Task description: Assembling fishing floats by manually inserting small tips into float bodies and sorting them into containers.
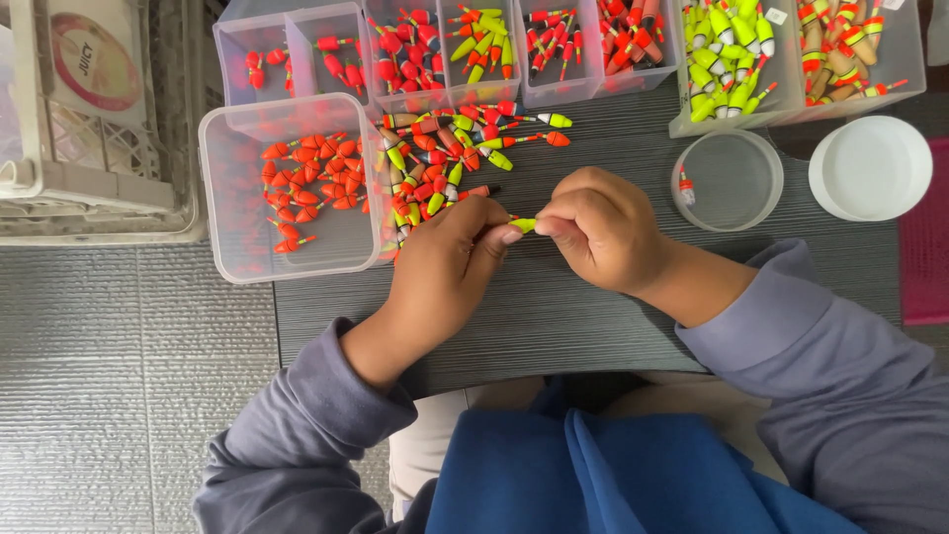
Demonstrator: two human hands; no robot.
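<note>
My left hand (445, 262) and my right hand (598, 229) meet over the dark table (554, 316), both pinching one small yellow-green float (523, 224) between their fingertips. Just beyond my left hand lies a loose pile of red, orange and yellow-green floats (450, 158). A clear plastic box (237, 237) at the left holds several small orange-red floats (306, 183). Both forearms wear grey-purple sleeves.
Clear compartment bins of coloured floats (554, 49) line the table's far edge. A round clear tub (730, 180) with one float and a white lid (870, 168) sit at the right. A white crate (89, 148) stands on the grey floor at the left. Blue cloth covers my lap.
</note>
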